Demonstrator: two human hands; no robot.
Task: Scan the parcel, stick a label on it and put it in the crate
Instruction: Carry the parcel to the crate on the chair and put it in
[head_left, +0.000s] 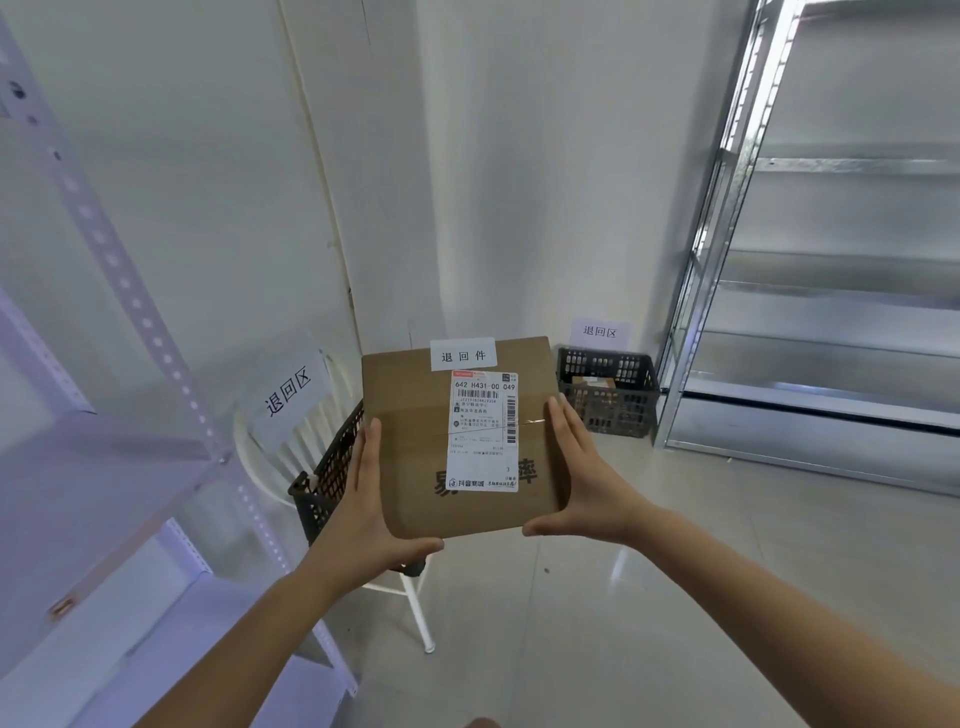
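Currently both hands, left hand (363, 499) and right hand (582, 483), clamp the parcel (415, 447) by opposite side edges, above the crate (324, 483). Rigid cardboard, apparently light; grip the sides, clear of the label (463, 356).

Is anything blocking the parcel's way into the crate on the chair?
Nothing visible does. Both hands, left and right, hold the parcel just above the crate on the chair; the parcel hides the crate's inside.

Parcel (415, 457) above crate (327, 478) on chair (410, 592).
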